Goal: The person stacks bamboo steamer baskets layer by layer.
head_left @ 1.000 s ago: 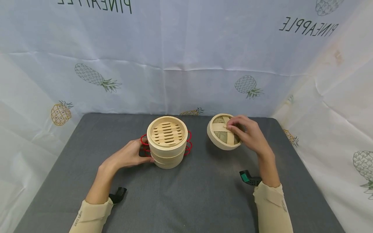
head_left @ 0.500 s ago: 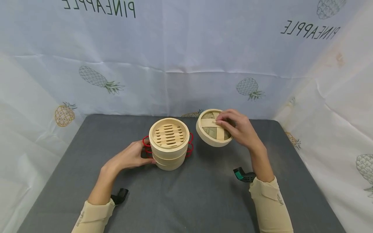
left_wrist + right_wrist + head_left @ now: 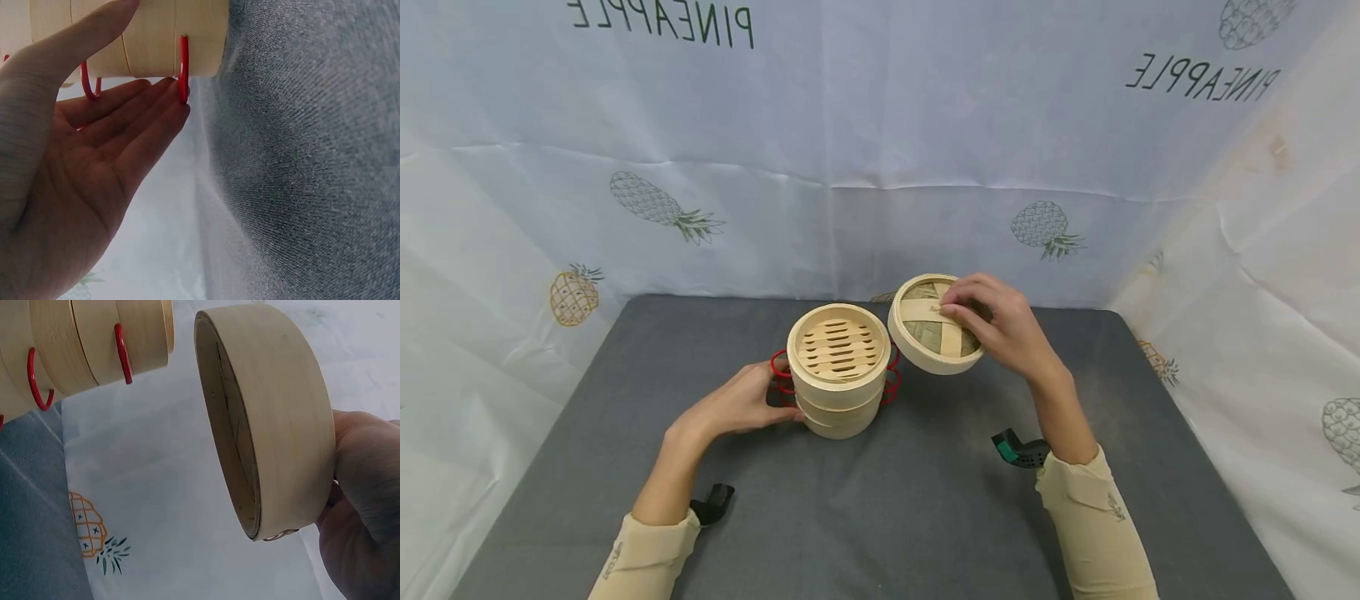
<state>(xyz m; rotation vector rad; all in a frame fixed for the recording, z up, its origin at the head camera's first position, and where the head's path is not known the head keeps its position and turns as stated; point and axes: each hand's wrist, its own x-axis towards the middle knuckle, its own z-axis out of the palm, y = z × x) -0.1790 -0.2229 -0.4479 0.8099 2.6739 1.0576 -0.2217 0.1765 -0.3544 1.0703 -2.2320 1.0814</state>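
Note:
A stack of round bamboo steamer baskets [image 3: 838, 375] stands on the dark table, its slatted top open to view. Small red loop handles [image 3: 184, 69] stick out at its sides. My left hand [image 3: 741, 402] is at the stack's left side, thumb against the front wall and straight fingers [image 3: 147, 134] by the red handles. Tilted in the air at the stack's right is a woven bamboo steamer lid [image 3: 917, 333]. My right hand [image 3: 1000, 321] pinches the lid's top at the crossed bands. In the right wrist view the lid's hollow underside faces the stack.
A dark grey cloth [image 3: 880, 517] covers the table. White curtain [image 3: 865, 225] printed with pineapples hangs close behind its far edge and along the sides. Black wrist straps [image 3: 1021, 450] show near both beige sleeves.
My right hand has carried the lid left and slightly up, from well right of the stack to just beside its top rim. The left hand stays at the stack.

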